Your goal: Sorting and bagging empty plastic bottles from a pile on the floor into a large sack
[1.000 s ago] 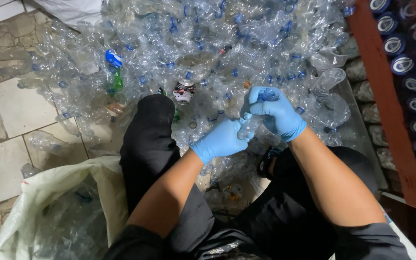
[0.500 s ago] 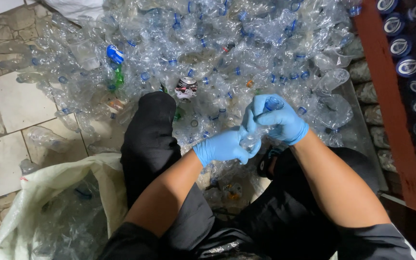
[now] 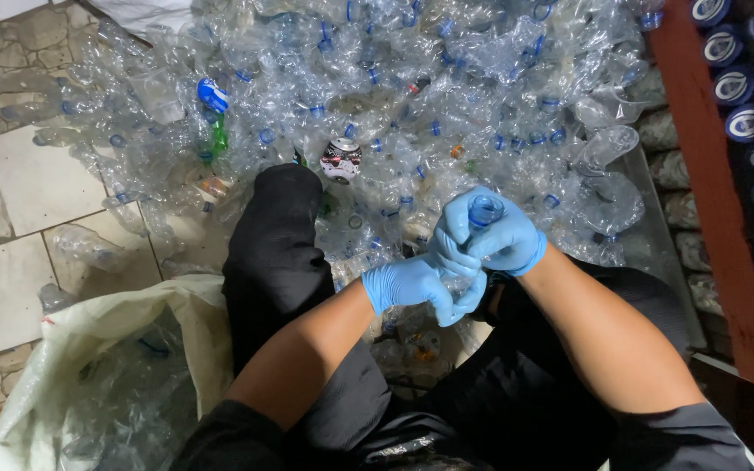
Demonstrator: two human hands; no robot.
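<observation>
Tiled floor [image 3: 37, 183] carries a heap of crushed bottles [image 3: 394, 96] (sack [image 3: 89, 375] beside the knee). Left hand [image 3: 421, 286] steadies a clear bottle [image 3: 457, 262] low while right hand [image 3: 499, 235] fingers [image 3: 490, 249] curl tight round its blue-ringed neck [image 3: 484, 209], apparently for twisting

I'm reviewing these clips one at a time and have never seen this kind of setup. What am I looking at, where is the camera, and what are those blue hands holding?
There is no machine here: a seated person wears a camera on the head, so the single view looks down over their own arms and dark trousers. Both hands wear blue gloves. The right hand grips the neck end of a clear plastic bottle, its open mouth facing the camera. The left hand closes on the bottle lower down, touching the right. Ahead, on a tiled floor, lies a big heap of crushed clear bottles. A pale sack holding more bottles sits at lower left. Stacked cans line the right edge.
</observation>
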